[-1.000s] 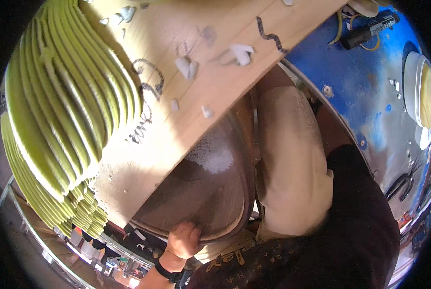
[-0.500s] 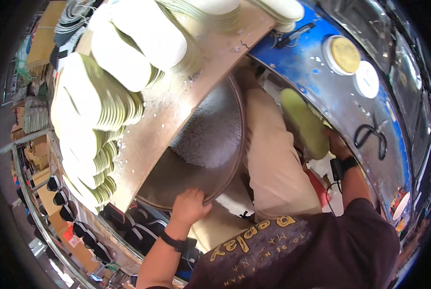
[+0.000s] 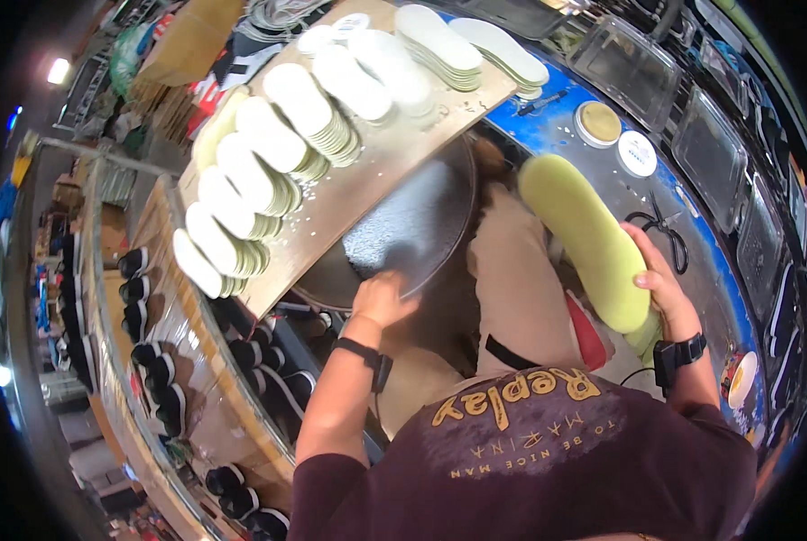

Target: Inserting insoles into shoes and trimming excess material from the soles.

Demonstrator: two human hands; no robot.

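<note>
My right hand (image 3: 660, 281) grips a yellow-green insole (image 3: 584, 239) near its lower end, thumb on its broad face. The insole is tilted over my right leg, and part of another greenish piece shows below it. My left hand (image 3: 383, 299) is closed at the near rim of a large round tub (image 3: 331, 287). Its fingers are curled and slightly blurred, so whatever they hold is hidden. Whitish loose bits (image 3: 403, 225) lie in the tub. Beyond it, stacks of insoles (image 3: 299, 99), white on top with greenish edges, stand in a row on a wooden board (image 3: 367, 185).
On the blue-edged metal table at right lie black-handled scissors (image 3: 669, 234), a round tub of tan material (image 3: 598, 123), a white lid (image 3: 637, 153) and a dark pen-like tool (image 3: 544, 103). Black shoes (image 3: 160, 374) line a shelf at left. White crumbs dot the board.
My right hand has brought the insole up from beside the table edge, and more of its face shows. My left hand stays by the tub's rim. The whole view has shifted.
</note>
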